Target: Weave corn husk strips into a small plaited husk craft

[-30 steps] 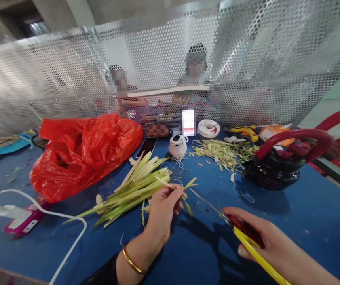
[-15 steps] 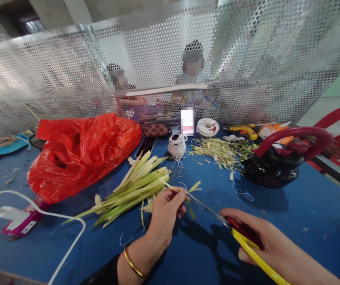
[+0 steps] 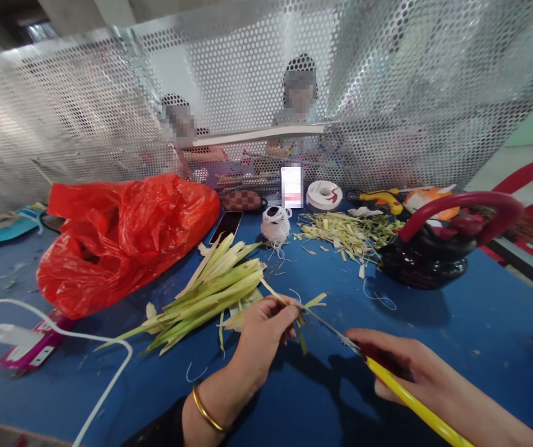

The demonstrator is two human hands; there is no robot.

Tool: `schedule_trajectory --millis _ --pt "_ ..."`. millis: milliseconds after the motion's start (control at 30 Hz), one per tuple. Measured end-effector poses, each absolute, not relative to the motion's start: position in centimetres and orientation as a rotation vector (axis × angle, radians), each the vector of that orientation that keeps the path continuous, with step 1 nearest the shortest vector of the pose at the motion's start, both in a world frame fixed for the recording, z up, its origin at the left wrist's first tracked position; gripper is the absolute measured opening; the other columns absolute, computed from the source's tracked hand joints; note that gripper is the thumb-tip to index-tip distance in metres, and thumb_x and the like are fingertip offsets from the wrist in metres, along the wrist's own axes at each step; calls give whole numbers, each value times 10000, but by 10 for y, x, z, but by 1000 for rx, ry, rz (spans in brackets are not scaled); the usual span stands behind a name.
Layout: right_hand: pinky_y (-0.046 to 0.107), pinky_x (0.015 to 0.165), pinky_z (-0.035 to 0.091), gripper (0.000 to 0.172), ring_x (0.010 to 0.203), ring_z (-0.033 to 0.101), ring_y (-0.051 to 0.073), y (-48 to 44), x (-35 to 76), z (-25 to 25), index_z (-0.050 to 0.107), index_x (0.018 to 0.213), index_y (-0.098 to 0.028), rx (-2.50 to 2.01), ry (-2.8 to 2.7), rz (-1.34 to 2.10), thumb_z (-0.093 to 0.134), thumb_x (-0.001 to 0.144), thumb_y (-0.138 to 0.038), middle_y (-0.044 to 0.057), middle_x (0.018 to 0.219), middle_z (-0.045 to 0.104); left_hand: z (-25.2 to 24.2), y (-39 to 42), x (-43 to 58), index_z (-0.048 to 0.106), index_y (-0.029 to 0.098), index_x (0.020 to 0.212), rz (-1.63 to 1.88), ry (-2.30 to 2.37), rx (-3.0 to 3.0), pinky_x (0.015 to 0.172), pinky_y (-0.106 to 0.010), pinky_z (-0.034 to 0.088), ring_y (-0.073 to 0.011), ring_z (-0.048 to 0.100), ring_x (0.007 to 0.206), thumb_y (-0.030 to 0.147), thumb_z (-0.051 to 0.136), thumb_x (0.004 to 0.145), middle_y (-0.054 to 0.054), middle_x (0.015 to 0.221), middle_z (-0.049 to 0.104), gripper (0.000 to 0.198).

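My left hand (image 3: 266,335), with a gold bangle at the wrist, pinches a thin strip of pale husk (image 3: 272,290); short green-yellow ends (image 3: 316,300) stick out past the fingertips. My right hand (image 3: 415,366) is closed round the yellow handle of a pair of scissors (image 3: 399,388). Their thin metal blades reach left to the fingertips of my left hand, at the husk. Whether the blades are apart I cannot tell. Left of my left hand lies a bundle of green and cream corn husks (image 3: 214,295) on the blue table (image 3: 154,397).
Behind stand a ball of white string (image 3: 276,226), a white spool (image 3: 324,196) and husk scraps (image 3: 340,234). A black kettlebell-shaped object with a red handle (image 3: 427,264) stands right. A red plastic bag (image 3: 126,242), phone (image 3: 226,226) and white cable (image 3: 120,372) lie left. People sit behind the perforated screen (image 3: 242,74).
The view has shifted slightly. My left hand and the husk strip have moved a little right, and the scissor blades stay against the fingertips. Both hands keep their hold.
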State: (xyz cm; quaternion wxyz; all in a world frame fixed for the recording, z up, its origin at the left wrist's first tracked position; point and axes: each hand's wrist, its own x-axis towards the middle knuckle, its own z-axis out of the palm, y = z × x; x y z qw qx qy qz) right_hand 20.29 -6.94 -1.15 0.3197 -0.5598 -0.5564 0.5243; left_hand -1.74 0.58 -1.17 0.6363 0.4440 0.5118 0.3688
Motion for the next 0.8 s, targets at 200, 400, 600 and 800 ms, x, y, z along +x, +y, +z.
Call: schedule_trajectory --millis 200,400,600,800 --pt "268 704 601 444 882 720 256 -71 202 -10 717 1176 -295 -1468 -1491 1368 737 747 -408 51 1005 771 -13 6 -17 675 150 733 846 1166 979 448 -196 331 -75 474 463 336 681 686 25 542 546 191" --pt "251 700 595 445 899 717 244 -70 202 -20 699 1204 -302 -1459 -1573 1326 725 765 -372 36 1053 764 -13 6 -16 679 148 720 870 1169 953 451 -193 326 -70 464 463 326 686 680 24 536 547 183" --pt "240 691 596 435 860 723 228 -70 201 -28 705 1198 -288 -1432 -1589 1273 727 765 -328 32 1024 773 -15 7 -16 673 146 715 901 1168 938 456 -196 325 -68 469 467 336 697 676 20 559 558 195" --pt "249 723 592 444 860 722 226 -70 199 -27 695 1213 -278 -1426 -1620 1264 725 772 -320 34 1043 770 -14 7 -15 663 153 695 912 1161 916 448 -193 327 -65 464 460 318 702 663 29 560 555 173"
